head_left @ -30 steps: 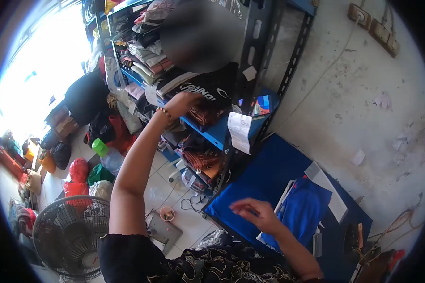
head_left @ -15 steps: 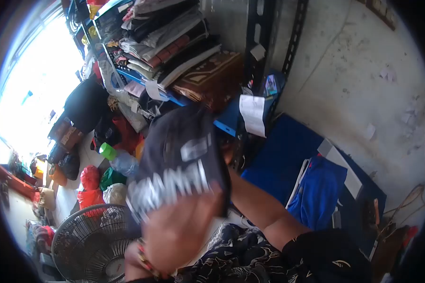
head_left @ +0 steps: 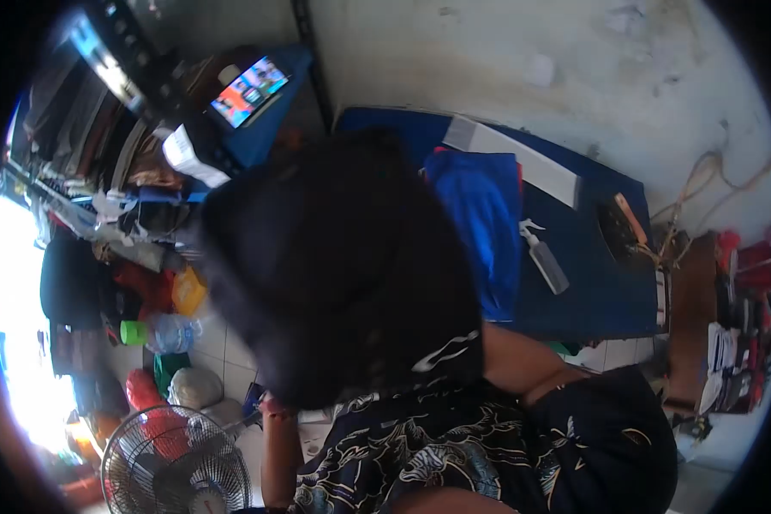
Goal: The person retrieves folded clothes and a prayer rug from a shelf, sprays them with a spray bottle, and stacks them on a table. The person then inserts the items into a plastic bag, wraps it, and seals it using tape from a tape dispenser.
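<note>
A black garment (head_left: 343,257) with white print near its lower right edge is held up, bunched and blurred, in front of my chest. It covers much of the view. My left forearm (head_left: 280,458) rises at its lower left corner, with a bracelet at the wrist, and the left hand's fingers are hidden by the cloth. On the other side, my right arm (head_left: 527,360) goes in behind the garment, so that hand is hidden too. The cloth stays up between both arms.
Behind lies a blue-topped table (head_left: 582,274) with folded blue cloth (head_left: 480,231), a spray bottle (head_left: 546,261) and an iron (head_left: 621,227). A lit phone (head_left: 250,92) rests on a blue shelf. A fan (head_left: 176,458) stands lower left, near bags and a large bottle (head_left: 171,332).
The garment has turned, its large white lettering out of sight, and now spreads wider across the view. My left hand has gone behind it. The view has swung right, showing more of the table.
</note>
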A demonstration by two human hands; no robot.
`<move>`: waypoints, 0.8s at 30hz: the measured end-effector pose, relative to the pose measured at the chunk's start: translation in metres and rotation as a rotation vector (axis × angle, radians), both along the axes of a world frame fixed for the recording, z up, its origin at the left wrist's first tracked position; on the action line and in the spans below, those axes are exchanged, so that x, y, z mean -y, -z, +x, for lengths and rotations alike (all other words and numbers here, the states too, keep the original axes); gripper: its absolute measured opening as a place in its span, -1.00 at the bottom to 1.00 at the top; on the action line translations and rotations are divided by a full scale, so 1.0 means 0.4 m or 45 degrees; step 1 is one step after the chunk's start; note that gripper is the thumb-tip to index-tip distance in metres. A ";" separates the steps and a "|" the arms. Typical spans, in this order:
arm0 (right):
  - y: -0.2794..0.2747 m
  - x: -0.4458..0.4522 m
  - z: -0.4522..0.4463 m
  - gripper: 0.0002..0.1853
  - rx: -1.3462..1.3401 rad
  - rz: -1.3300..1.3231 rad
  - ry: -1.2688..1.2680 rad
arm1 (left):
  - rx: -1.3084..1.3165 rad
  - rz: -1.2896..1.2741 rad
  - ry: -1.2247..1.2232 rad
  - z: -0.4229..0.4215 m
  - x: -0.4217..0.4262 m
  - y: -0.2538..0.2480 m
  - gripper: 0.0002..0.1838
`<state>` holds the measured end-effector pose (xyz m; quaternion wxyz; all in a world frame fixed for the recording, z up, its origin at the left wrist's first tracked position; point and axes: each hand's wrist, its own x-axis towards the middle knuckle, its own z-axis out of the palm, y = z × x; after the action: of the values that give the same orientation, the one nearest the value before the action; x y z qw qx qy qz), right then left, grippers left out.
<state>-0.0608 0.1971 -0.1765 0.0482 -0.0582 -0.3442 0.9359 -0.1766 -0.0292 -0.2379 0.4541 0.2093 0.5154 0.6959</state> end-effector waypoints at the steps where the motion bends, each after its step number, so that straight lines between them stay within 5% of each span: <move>1: -0.034 -0.046 0.049 -0.16 -0.011 0.048 0.103 | -0.054 0.095 0.135 0.008 -0.062 0.005 -0.31; 3: -0.100 -0.152 0.123 -0.16 -0.046 0.150 0.359 | -0.144 0.380 0.412 0.017 -0.205 0.015 -0.25; 5: -0.143 -0.274 0.176 -0.16 -0.043 0.240 0.641 | -0.333 0.052 0.298 0.085 -0.383 -0.122 -0.62; 8: -0.058 -0.455 0.252 -0.16 0.242 0.273 0.935 | -0.283 -0.075 0.351 0.114 -0.547 -0.064 -0.71; 10: 0.163 -0.562 0.333 -0.24 0.615 0.232 0.982 | -0.229 -0.095 0.315 0.142 -0.615 0.028 -0.71; 12: 0.261 -0.522 0.422 -0.44 1.064 0.450 0.728 | -0.705 -0.363 0.333 0.140 -0.648 0.204 -0.65; 16: 0.299 -0.447 0.426 -0.67 0.908 1.054 1.032 | -0.380 -0.289 0.272 0.174 -0.628 0.198 -0.60; 20: 0.321 -0.445 0.421 -0.68 0.871 1.166 1.039 | -0.634 -0.249 0.220 0.174 -0.604 0.220 -0.64; 24: 0.308 -0.524 0.408 -0.44 1.155 1.011 1.027 | -0.759 -0.435 0.165 0.106 -0.688 0.223 -0.45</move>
<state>0.1025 0.4065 -0.2999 0.2598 -0.5413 -0.5959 0.5333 -0.1343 0.2459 -0.3270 0.3553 0.3566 0.7201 0.4776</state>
